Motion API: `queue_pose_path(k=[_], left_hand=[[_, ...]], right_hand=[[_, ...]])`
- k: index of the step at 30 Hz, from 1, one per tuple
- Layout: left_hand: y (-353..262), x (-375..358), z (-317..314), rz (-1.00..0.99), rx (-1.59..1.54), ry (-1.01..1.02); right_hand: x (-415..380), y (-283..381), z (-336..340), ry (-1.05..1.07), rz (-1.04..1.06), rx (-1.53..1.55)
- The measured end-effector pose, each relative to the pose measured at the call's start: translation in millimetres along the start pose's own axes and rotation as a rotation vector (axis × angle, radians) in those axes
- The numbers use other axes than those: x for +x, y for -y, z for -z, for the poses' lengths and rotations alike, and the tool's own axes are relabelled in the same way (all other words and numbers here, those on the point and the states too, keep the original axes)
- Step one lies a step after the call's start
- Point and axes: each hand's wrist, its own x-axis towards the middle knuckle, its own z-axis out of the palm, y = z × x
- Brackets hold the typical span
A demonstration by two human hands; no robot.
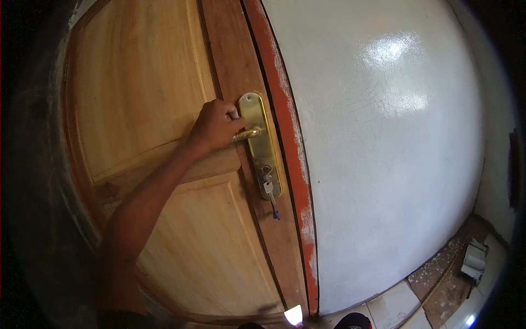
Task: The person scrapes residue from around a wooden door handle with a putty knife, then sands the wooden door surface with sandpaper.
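My left hand reaches in from the lower left, its fingers curled at the brass door handle. The lever points left and its end is partly covered by the hand. Behind the handle is a long gold backplate fixed upright on the wooden door. Below the lever, a key sits in the lock, and a bunch of keys with a small blue piece hangs from it. The door looks closed against its frame. My right hand is out of view.
A reddish-brown door frame with white smears runs along the door's right edge. Beyond it stands a glossy pale wall. A grey-white box-like object lies on the tiled floor at the lower right. A dark shoe tip shows below.
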Motion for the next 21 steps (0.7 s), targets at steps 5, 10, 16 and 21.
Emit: queue_pose_path(k=[5,10,16,21], left_hand=[[2,-11,-10,0.112,-0.201,-0.216],[3,-10,-9,0.226,-0.388,-0.224],[-6,-9,12,0.075,-0.185,-0.039],[-17,2,24,-0.041,0.005,0.087]], right_hand=[[-4,-10,3,-0.009,0.021,0.003],[-11,-21,4,-0.020,0.047,0.013],[-12,-23,4,-0.026,0.076,0.019],[0,-10,1,-0.019,0.104,0.024]])
